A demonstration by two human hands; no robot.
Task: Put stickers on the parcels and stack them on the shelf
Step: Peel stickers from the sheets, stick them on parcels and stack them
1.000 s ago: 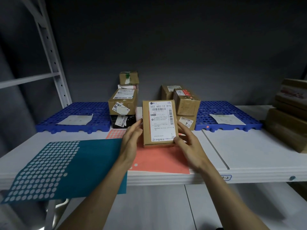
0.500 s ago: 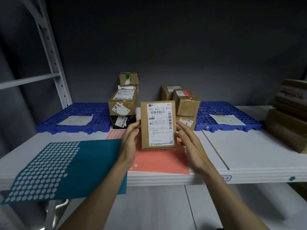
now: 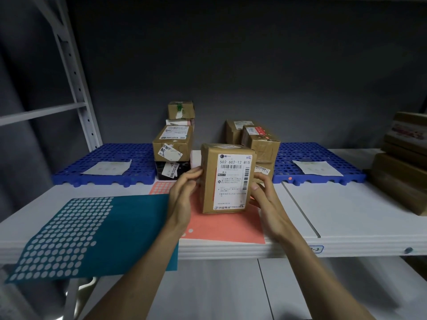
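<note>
Grip: both hands bracketed the tall brown cardboard parcel with a white shipping label (image 3: 227,179); the left hand (image 3: 182,199) lay against its left face with fingers nearly straight, fingertips at the upper edge; the right hand (image 3: 265,202) pressed the right face, thumb on the front corner; neither hand curled round it.
Parcel position: it stood on end, slightly turned, on the salmon-pink sticker sheet (image 3: 221,225) at the front of the white shelf board (image 3: 346,211); whether its base rested fully down I could not tell.
Risk of toppling: a narrow box on end, held only by side pressure, would likely tip if either palm eased off unevenly.
Risk to sheets: sliding the parcel could drag the pink sheet off the edge; the teal sticker sheet with white dots (image 3: 92,232) already overhung the front lip and might be knocked down by a forearm.
Risk at stacks: the stacked brown parcels on the left (image 3: 172,144) and the stacked brown parcels on the right (image 3: 260,140) stood just behind; a push backward could nudge them.
Sticker: no coloured dot was visible on the held parcel's front.
</note>
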